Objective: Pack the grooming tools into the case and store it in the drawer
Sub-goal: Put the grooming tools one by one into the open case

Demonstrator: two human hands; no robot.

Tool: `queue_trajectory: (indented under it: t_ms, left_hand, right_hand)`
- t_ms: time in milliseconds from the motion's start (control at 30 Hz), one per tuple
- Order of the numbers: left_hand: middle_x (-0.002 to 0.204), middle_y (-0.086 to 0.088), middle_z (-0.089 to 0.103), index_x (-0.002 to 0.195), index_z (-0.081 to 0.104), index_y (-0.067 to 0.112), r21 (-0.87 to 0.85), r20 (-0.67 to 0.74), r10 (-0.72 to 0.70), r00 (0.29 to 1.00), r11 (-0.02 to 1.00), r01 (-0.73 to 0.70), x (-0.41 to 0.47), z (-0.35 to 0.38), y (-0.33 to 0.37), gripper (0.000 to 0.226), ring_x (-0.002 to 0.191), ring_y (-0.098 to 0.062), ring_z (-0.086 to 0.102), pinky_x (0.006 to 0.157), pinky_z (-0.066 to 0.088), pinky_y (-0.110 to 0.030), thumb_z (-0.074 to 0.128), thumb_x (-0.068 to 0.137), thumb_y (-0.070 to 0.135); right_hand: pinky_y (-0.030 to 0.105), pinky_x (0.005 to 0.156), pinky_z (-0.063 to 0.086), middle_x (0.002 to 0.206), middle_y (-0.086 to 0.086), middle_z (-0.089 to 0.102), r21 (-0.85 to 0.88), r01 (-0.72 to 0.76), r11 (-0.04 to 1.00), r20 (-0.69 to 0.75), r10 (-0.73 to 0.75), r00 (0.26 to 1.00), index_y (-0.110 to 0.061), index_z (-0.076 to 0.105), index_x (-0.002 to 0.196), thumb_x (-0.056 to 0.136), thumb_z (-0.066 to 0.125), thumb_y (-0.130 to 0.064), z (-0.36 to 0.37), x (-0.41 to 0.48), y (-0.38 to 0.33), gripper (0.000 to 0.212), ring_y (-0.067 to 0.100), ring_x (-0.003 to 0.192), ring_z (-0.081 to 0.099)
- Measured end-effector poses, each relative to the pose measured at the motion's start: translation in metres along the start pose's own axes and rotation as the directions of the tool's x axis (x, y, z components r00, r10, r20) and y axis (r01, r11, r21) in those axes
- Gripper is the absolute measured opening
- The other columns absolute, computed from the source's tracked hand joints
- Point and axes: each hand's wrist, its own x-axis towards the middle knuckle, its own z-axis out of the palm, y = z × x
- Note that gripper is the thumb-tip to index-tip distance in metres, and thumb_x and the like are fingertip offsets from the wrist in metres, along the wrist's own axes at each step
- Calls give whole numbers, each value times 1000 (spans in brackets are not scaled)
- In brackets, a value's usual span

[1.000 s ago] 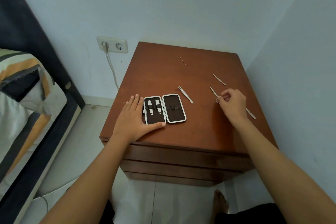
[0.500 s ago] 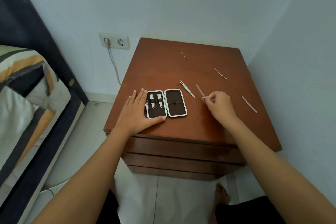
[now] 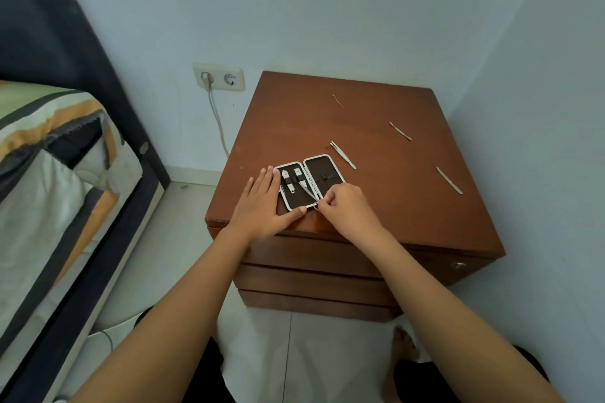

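A small white-rimmed case (image 3: 324, 175) lies open flat on the wooden nightstand (image 3: 386, 193), with two metal tools strapped in its left half. My left hand (image 3: 265, 203) lies flat against the case's left edge, fingers spread. My right hand (image 3: 347, 209) pinches a thin metal tool (image 3: 309, 195) whose tip lies slanted across the case's middle hinge. Tweezers (image 3: 343, 154) lie just right of the case. Two more thin metal tools (image 3: 400, 130) (image 3: 449, 180) and a thin stick (image 3: 337, 101) lie farther back and right on the top.
Drawer fronts (image 3: 314, 281) sit closed below the nightstand top. A wall stands close on the right. A bed with a striped pillow (image 3: 52, 154) is on the left. A wall socket (image 3: 218, 77) with a plugged cable sits behind.
My right hand carried the thin tool from the right side of the nightstand leftward to the case. My left hand stayed on the case's left edge.
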Motion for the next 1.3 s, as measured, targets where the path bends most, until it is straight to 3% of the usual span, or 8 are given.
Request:
queue_trajectory:
  t_ms: [167, 300, 467, 600, 700, 933, 1133, 1300]
  left_hand:
    - [159, -7, -8, 149, -6, 10, -2, 43, 19, 999, 1000, -19, -5, -5, 1, 93, 145, -17, -12, 117, -8, -34, 35, 86, 65]
    - [158, -7, -10, 148, -8, 9, 7, 72, 37, 997, 999, -37, -6, -8, 1, 90, 145, -17, -14, 115, -10, -33, 35, 89, 62]
    - [158, -8, -11, 148, -8, 9, 27, 53, 53, 997, 998, -54, -8, -6, 0, 88, 144, -17, -14, 115, -11, -32, 31, 90, 62]
    - [158, -8, -10, 148, -8, 9, 50, 40, 65, 997, 997, -67, -8, -2, -3, 90, 144, -17, -14, 113, -12, -31, 24, 88, 67]
    - [158, -9, -10, 147, -8, 9, 68, 38, 75, 996, 995, -78, -7, -2, -5, 91, 145, -18, -14, 113, -12, -31, 21, 85, 68]
    - [158, -8, -11, 147, -9, 10, 88, 37, 82, 996, 992, -85, -7, -1, -6, 93, 144, -17, -15, 113, -13, -31, 12, 79, 70]
    - [158, -7, -8, 148, -7, 10, 89, -19, 74, 997, 993, -72, -8, 4, -6, 101, 144, -15, -13, 115, -12, -32, 4, 71, 76]
    - [158, -5, -9, 148, -7, 13, 92, -47, 64, 997, 994, -59, -7, 5, -5, 100, 144, -15, -13, 115, -12, -31, 5, 72, 76]
  right_hand:
    - [36, 60, 45, 78, 13, 60, -100, 1, 995, 35, 2, 999, -1, 60, 66, 83, 51, -16, 1, -1, -5, 24, 29, 79, 55]
    - [28, 50, 25, 60, 4, 34, -151, -5, 989, 68, 16, 998, -16, 29, 50, 83, 48, -14, 6, 3, -16, 38, 30, 73, 42]
    - [38, 76, 42, 102, 15, 57, -171, 53, 984, 14, -52, 999, -2, 59, 89, 90, 46, -14, 13, 11, -24, 18, 31, 102, 51]
    - [38, 75, 46, 97, 10, 60, -90, 256, 962, -104, -265, 959, -5, 63, 92, 89, 51, -10, 20, 6, -11, 13, 27, 94, 53]
    - [36, 80, 49, 99, 8, 65, -122, 392, 912, -91, -404, 910, -5, 68, 98, 88, 51, -6, 23, -2, 0, 19, 26, 94, 55]
    - [43, 89, 51, 113, 8, 69, -133, 473, 871, -55, -483, 874, -6, 66, 109, 87, 49, -4, 25, -2, 4, 28, 26, 108, 58]
    - [31, 101, 39, 119, 11, 66, 61, 262, 963, -237, -241, 941, -6, 63, 115, 88, 51, -6, 2, 34, 18, 30, 24, 114, 56]
    - [36, 107, 35, 134, 15, 56, 6, -20, 1000, -151, 21, 988, -5, 52, 129, 92, 49, -12, -15, 89, 36, 38, 30, 126, 48]
